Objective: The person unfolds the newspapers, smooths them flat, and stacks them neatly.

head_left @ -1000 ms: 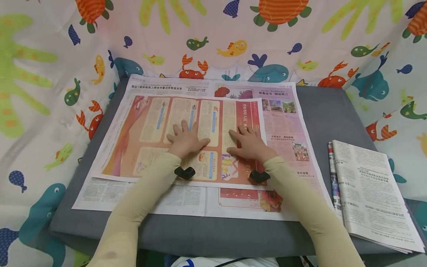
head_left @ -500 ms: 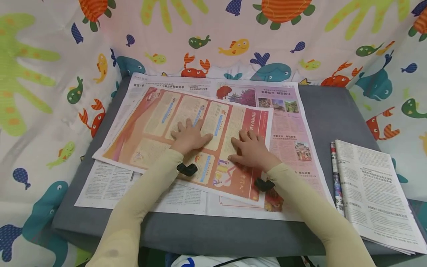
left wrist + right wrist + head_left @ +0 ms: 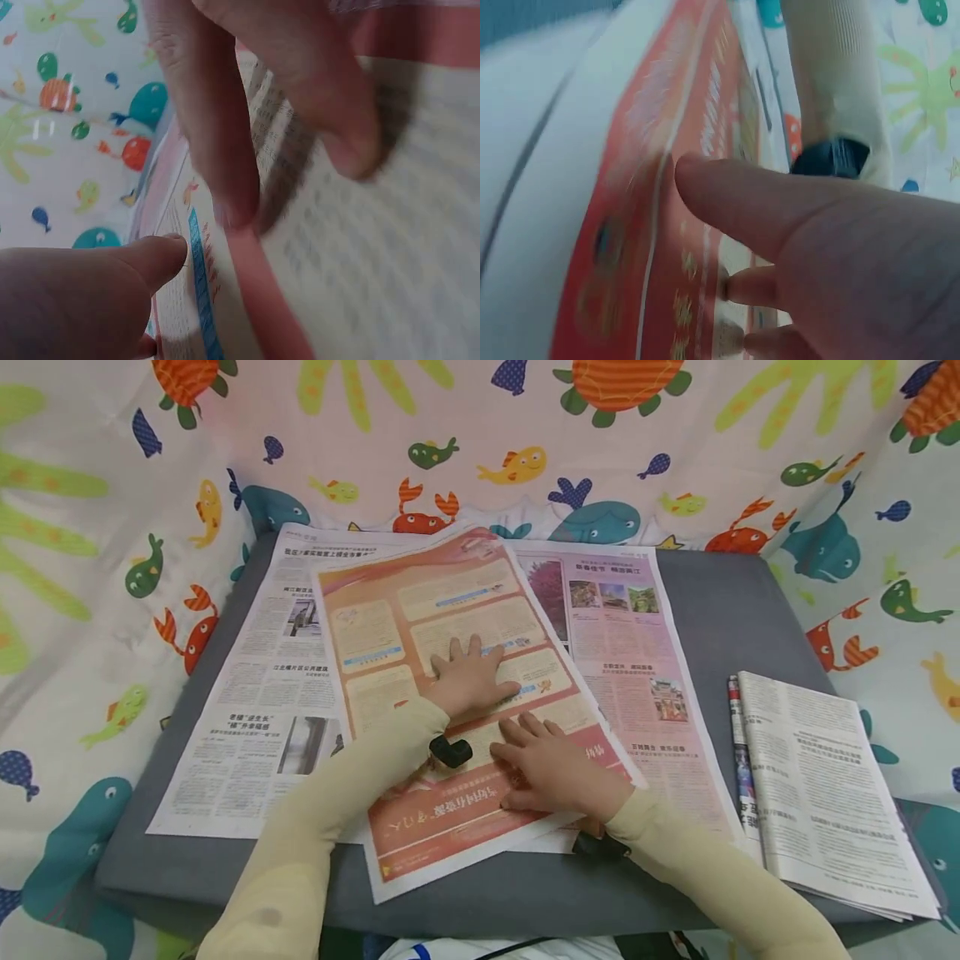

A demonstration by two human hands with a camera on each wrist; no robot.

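An orange and red newspaper sheet point(image 3: 367, 627) lies turned at an angle over a larger spread newspaper point(image 3: 247, 693), its near corner reaching past the larger sheet's front edge. My left hand point(image 3: 471, 681) rests on the middle of the orange sheet with fingers spread. Lower and to the right, my right hand point(image 3: 558, 768) lies on the sheet's red band, fingers extended. In the left wrist view the fingertips point(image 3: 238, 214) touch the printed page. The right wrist view shows the thumb point(image 3: 720, 191) over the red band. Neither hand grips anything.
A folded stack of newspapers point(image 3: 825, 793) lies at the right end of the grey table point(image 3: 750, 610). Behind and at both sides hangs a curtain point(image 3: 360, 443) printed with sea animals. Each wrist wears a black camera band point(image 3: 450, 750).
The orange sheet has turned clockwise, from lying wide to standing lengthwise, its red band now toward the front. Both hands have shifted with it, the right one nearer the front edge.
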